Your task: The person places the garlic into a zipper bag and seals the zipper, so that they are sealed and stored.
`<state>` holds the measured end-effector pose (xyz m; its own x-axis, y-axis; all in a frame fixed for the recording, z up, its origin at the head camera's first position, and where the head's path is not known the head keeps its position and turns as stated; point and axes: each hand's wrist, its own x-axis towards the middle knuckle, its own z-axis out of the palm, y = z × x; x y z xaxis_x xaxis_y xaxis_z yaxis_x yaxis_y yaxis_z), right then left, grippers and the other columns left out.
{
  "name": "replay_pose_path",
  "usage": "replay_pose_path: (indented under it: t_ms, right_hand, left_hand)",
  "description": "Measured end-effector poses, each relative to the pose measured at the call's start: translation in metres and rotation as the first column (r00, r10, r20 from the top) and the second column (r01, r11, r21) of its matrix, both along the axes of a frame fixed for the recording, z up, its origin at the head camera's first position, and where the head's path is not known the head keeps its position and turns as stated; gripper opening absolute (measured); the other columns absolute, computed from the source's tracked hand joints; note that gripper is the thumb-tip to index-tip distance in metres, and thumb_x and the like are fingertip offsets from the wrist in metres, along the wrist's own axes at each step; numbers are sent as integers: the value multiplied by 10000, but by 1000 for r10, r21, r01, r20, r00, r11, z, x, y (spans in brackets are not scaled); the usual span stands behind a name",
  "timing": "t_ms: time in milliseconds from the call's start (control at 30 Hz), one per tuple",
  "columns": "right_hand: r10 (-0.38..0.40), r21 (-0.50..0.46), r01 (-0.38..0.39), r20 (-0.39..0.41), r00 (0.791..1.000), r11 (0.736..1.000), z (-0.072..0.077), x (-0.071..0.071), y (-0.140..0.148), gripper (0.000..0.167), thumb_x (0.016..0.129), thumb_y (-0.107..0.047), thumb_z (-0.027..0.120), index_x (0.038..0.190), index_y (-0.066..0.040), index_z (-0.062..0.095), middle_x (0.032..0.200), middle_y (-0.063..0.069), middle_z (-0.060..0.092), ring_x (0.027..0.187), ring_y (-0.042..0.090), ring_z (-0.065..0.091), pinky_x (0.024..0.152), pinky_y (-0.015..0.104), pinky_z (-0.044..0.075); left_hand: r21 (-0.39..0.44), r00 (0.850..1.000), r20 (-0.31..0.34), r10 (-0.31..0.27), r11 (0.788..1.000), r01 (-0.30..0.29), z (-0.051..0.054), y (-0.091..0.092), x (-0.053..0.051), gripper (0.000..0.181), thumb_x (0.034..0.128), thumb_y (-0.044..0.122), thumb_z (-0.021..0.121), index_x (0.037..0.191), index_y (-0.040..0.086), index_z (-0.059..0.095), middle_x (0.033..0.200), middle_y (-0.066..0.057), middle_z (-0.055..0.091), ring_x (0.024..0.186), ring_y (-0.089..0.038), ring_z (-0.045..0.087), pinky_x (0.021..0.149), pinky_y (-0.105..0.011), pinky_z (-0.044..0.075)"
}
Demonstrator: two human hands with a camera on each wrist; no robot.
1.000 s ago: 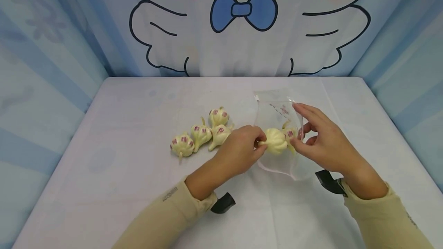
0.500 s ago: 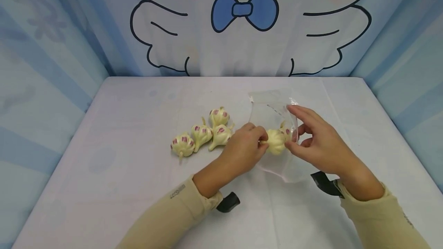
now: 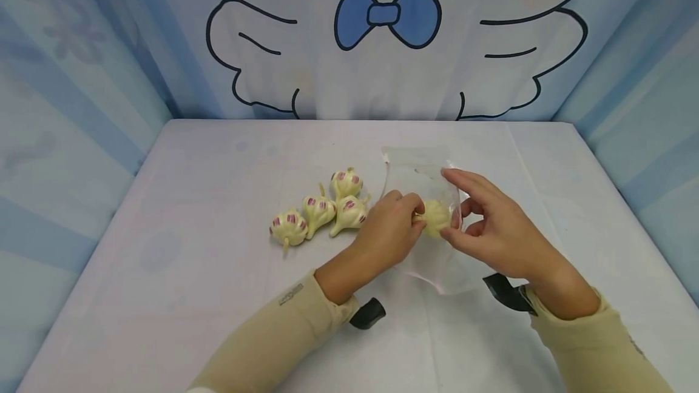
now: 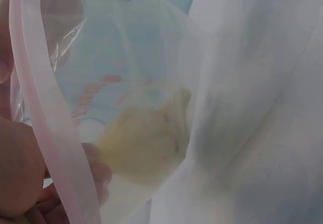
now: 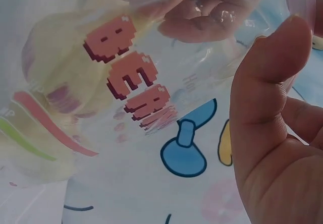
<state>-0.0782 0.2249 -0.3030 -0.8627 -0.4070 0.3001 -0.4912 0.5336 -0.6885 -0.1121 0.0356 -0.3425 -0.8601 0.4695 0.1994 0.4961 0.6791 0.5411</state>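
Observation:
The left hand [image 3: 391,229] pinches the short stem of a pale garlic bulb [image 3: 435,218]. In the left wrist view, fingertips [image 4: 101,176] and the bulb [image 4: 146,143] show through the film of a clear plastic bag [image 4: 55,133] with a pinkish edge. Thumb and curled fingers of the right hand [image 3: 494,229] hold the opening of the bag [image 3: 423,265] on its right side. In the right wrist view the right thumb [image 5: 267,88] stands beside the bag's red lettering [image 5: 121,57], and a bulb with purple marks [image 5: 65,72] is seen through the film.
Left of the left hand, several garlic bulbs [image 3: 318,211] with purple marks lie close together on the white-covered table [image 3: 191,296]. Behind the table hangs a curtain [image 3: 382,77] with a blue bow print; patterned blue curtains flank both sides.
The bag and right hand have moved left, while the left hand has shifted slightly right. More of the pinched bulb is behind the bag's film, and the second bulb beside it is now hidden in the head view.

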Motion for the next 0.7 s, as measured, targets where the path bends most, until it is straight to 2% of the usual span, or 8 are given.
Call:
replay_pose_path:
  t_ms: [333, 567, 700]
  right_hand:
    - [-18, 10, 18, 11, 1000, 1000, 0, -1, 0, 787, 805, 66, 782, 1494, 15, 406, 1467, 180, 429, 825, 90, 573, 609, 184, 542]
    - [-31, 16, 30, 19, 999, 999, 0, -2, -1, 787, 810, 50, 785, 1497, 6, 406, 1474, 181, 423, 823, 97, 567, 613, 188, 544]
    - [-32, 13, 31, 23, 999, 999, -1, -2, -1, 785, 809, 50, 785, 1496, 9, 407, 1471, 181, 424, 824, 98, 568, 612, 191, 545]
  left_hand:
    - [-55, 1000, 31, 3, 998, -1, -2, 2, 0, 115, 939, 115, 698, 1041, 85, 742, 940, -26, 655, 869, -143, 608, 728, -224, 507]
    - [-99, 999, -34, 15, 995, -19, -6, 2, 2, 138, 944, 126, 704, 1063, 103, 771, 970, -46, 668, 898, -164, 635, 736, -249, 534]
    - [-88, 999, -30, 16, 996, -18, -7, 3, 2, 168, 938, 112, 707, 1096, 92, 757, 964, -37, 698, 885, -160, 655, 735, -239, 536]
